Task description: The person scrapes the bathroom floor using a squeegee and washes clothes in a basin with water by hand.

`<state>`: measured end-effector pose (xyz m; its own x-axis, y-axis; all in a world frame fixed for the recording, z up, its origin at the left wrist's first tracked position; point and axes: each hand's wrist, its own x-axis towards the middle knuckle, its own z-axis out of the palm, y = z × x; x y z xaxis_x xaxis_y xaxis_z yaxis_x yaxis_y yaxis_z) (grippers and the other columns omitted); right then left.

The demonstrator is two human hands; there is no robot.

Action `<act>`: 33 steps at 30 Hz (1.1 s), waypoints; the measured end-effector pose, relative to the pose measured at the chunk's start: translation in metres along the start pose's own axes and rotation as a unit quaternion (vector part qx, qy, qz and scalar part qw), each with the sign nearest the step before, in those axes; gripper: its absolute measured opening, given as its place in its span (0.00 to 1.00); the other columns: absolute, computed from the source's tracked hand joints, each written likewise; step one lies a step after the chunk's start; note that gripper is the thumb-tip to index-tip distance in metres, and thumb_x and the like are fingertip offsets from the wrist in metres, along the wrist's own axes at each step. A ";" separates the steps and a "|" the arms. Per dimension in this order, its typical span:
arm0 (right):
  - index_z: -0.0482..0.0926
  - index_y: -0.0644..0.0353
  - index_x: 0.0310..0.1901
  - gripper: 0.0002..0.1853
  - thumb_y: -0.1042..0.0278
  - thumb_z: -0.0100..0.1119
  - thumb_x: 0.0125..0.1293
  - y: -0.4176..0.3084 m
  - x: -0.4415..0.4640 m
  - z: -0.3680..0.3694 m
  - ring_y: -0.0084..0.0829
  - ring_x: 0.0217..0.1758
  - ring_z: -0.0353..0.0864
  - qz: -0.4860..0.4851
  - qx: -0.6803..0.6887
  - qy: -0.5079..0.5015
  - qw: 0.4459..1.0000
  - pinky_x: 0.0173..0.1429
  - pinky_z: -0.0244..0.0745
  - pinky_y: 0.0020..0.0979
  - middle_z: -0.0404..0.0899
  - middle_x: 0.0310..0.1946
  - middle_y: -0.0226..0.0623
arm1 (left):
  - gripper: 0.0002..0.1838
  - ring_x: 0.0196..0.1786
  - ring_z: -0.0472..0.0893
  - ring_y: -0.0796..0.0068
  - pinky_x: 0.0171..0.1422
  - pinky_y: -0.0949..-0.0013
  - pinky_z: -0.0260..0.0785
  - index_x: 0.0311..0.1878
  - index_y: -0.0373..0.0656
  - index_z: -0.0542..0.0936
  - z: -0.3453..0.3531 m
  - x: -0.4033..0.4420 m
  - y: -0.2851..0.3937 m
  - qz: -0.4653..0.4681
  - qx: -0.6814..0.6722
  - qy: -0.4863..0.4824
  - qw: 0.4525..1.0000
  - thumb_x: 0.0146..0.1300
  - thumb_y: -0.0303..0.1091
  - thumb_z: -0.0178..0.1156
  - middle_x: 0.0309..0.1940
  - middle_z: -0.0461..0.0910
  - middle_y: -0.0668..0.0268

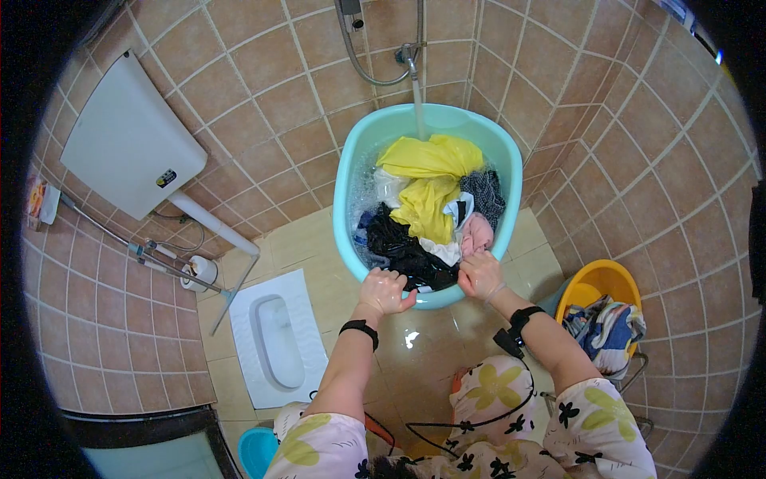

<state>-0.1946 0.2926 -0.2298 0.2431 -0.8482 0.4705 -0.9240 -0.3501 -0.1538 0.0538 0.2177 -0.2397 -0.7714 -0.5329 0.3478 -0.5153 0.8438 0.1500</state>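
A light turquoise tub holds wet laundry in sudsy water. Both my hands are over its near rim, fingers curled. My left hand is closed on the left part of a black garment, thumb pointing right. My right hand is closed at the garment's right end, just below a pink cloth. Behind the black garment lie a yellow garment, a white cloth and a dark patterned cloth. My fingertips are partly hidden.
Water runs from a wall tap into the tub's far end. A squat toilet is set in the floor at left. At right, an orange bucket holds striped fabric. A small blue basin sits at lower left.
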 end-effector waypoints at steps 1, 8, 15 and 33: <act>0.72 0.57 0.19 0.05 0.66 0.55 0.44 0.000 0.000 0.000 0.34 0.28 0.72 -0.001 0.000 0.001 1.000 0.36 0.65 0.34 0.71 0.21 0.33 | 0.17 0.23 0.76 0.65 0.33 0.64 0.64 0.16 0.46 0.72 -0.001 0.000 0.000 0.001 0.001 -0.003 1.000 0.47 0.49 0.56 0.18 0.75 0.62; 0.70 0.57 0.16 0.05 0.68 0.54 0.42 -0.001 0.002 0.000 0.36 0.26 0.69 -0.012 0.020 0.038 0.999 0.33 0.62 0.35 0.68 0.18 0.35 | 0.18 0.22 0.76 0.67 0.32 0.67 0.63 0.15 0.46 0.74 0.001 0.000 -0.001 0.007 0.014 0.010 1.000 0.47 0.50 0.57 0.16 0.75 0.64; 0.71 0.57 0.18 0.05 0.67 0.54 0.43 0.000 0.002 0.001 0.35 0.27 0.71 -0.005 0.015 0.021 1.000 0.34 0.63 0.35 0.69 0.19 0.35 | 0.18 0.22 0.76 0.67 0.32 0.67 0.63 0.16 0.46 0.74 0.001 0.000 -0.001 0.007 0.013 0.009 1.000 0.47 0.50 0.57 0.16 0.75 0.64; 0.71 0.57 0.17 0.05 0.67 0.54 0.43 0.000 0.000 0.001 0.35 0.27 0.71 -0.001 0.005 0.006 1.000 0.35 0.64 0.34 0.70 0.19 0.34 | 0.17 0.22 0.76 0.66 0.33 0.66 0.62 0.16 0.46 0.74 0.002 0.000 -0.002 0.006 0.009 0.004 1.000 0.46 0.50 0.57 0.17 0.75 0.63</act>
<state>-0.1941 0.2921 -0.2305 0.2417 -0.8421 0.4821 -0.9206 -0.3561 -0.1604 0.0539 0.2162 -0.2420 -0.7747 -0.5220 0.3570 -0.5124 0.8489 0.1292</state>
